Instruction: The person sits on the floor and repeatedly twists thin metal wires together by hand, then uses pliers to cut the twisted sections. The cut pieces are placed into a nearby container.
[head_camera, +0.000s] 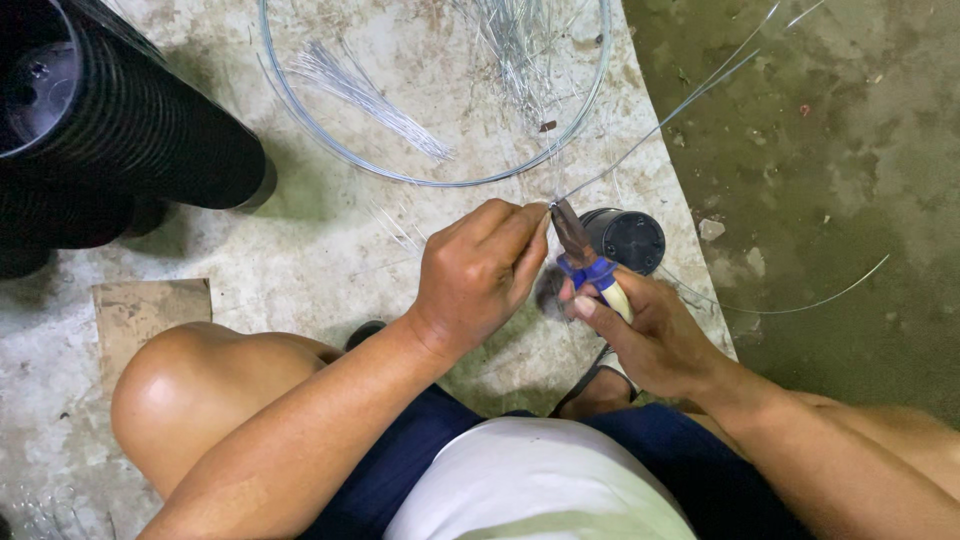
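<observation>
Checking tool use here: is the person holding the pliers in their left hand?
No, the pliers with blue and pale handles sit in the right hand, while the left hand pinches the thin wire at the plier tips.

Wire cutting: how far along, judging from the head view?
Done: a bundle of cut wire pieces lies inside the wire hoop, with more strands beside it. In hand: left hand pinches a long wire at the pliers held by the right hand. Left: that long wire remains uncut.
</observation>
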